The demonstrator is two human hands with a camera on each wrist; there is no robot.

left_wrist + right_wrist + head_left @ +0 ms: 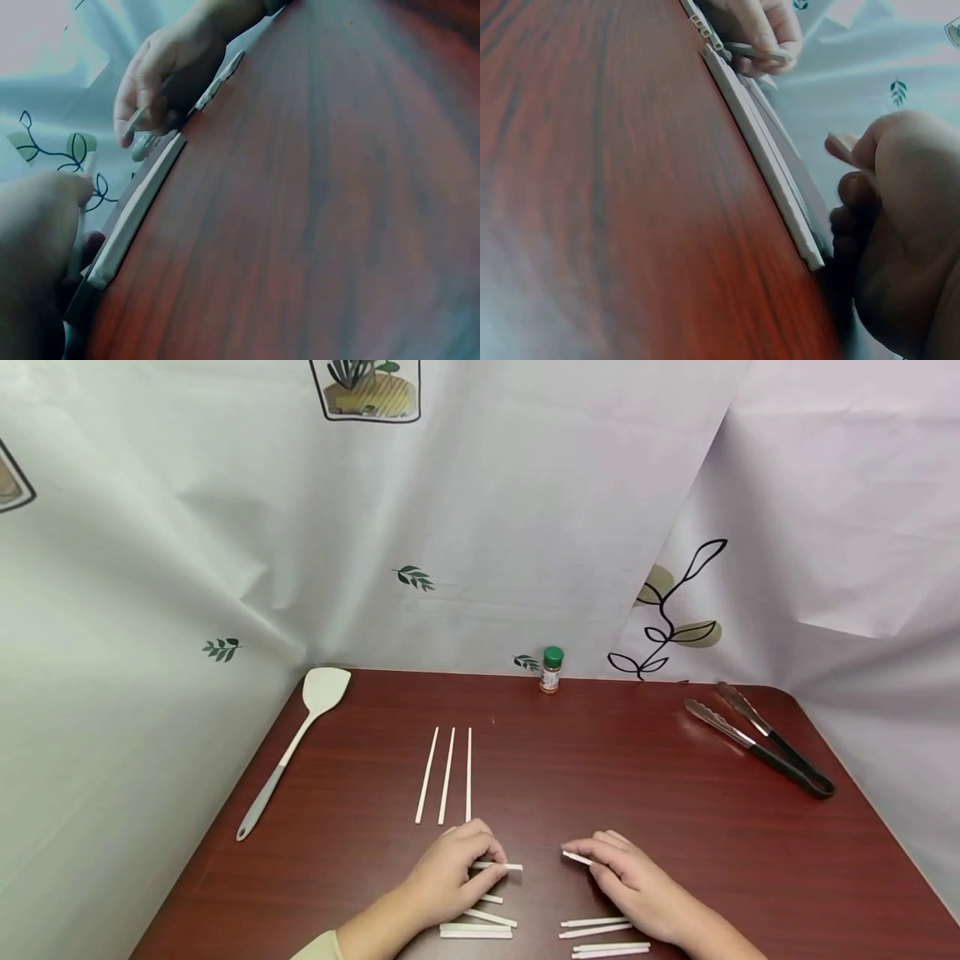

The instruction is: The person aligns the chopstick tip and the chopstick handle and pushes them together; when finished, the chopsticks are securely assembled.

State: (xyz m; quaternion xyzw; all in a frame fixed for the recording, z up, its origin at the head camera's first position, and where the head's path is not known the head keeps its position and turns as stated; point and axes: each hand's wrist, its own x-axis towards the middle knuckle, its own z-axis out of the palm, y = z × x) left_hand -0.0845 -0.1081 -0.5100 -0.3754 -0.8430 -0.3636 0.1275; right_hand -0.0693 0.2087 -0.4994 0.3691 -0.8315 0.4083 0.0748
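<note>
Low in the frame's centre, the left hand (456, 872) pinches a near-level white stick (514, 867) pointing right, across a gap from the slanted stick (576, 857) the right hand (637, 887) pinches, while three outlying sticks (447, 777) run up the frame, nearer the left fingers.

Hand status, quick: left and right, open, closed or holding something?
Left hand: closed, pinching one white stick between thumb and fingers.
Right hand: closed, pinching another white stick between thumb and fingers.
</note>
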